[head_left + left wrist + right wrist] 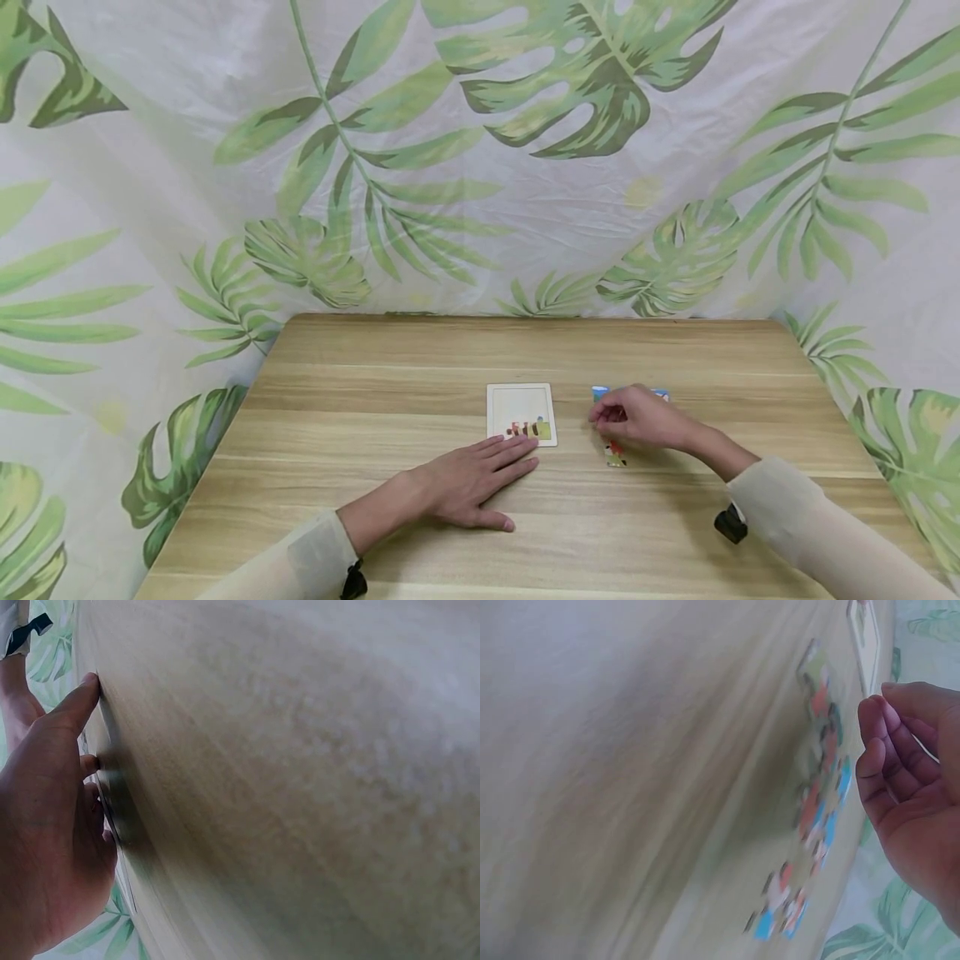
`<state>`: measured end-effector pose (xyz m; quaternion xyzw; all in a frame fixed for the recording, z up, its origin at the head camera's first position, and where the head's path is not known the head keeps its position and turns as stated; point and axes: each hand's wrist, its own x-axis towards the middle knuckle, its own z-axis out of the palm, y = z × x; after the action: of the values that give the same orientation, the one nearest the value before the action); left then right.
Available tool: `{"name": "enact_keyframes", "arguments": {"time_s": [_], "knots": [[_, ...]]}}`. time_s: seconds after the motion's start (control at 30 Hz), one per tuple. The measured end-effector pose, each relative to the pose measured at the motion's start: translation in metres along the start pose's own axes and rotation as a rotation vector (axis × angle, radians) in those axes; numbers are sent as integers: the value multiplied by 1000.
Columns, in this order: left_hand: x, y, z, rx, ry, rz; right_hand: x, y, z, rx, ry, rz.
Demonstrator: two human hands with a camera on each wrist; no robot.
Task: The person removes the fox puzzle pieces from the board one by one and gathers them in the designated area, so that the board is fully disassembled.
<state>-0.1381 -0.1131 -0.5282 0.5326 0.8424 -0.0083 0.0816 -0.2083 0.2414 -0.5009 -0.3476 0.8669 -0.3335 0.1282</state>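
Observation:
A white puzzle tray lies mid-table, with a few picture pieces fitted along its lower part. My left hand lies palm down with its fingers outstretched, fingertips on the tray's lower edge. To the right of the tray, my right hand hovers over loose puzzle pieces. Its fingers are curled with thumb and fingertips close together; no piece shows between them, though the tips could hide one. The right wrist view shows several loose, blurred pieces on the table beside that hand.
The wooden tabletop runs back to a leaf-patterned cloth hanging behind and at both sides. Blue-topped pieces show just beyond the right hand. A black strap device sits under the right wrist.

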Motion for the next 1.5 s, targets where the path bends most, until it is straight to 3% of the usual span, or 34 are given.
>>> {"name": "enact_keyframes", "arguments": {"time_s": [0.57, 0.93, 1.5], "knots": [[0, 4, -6, -14, 8, 6, 51, -17, 8, 65, -34, -28], [11, 13, -6, 76, 53, 15, 77, -25, 14, 47, -75, -66], [29, 27, -7, 120, 32, -25, 108, -30, 25, 46, -158, -135]]}}
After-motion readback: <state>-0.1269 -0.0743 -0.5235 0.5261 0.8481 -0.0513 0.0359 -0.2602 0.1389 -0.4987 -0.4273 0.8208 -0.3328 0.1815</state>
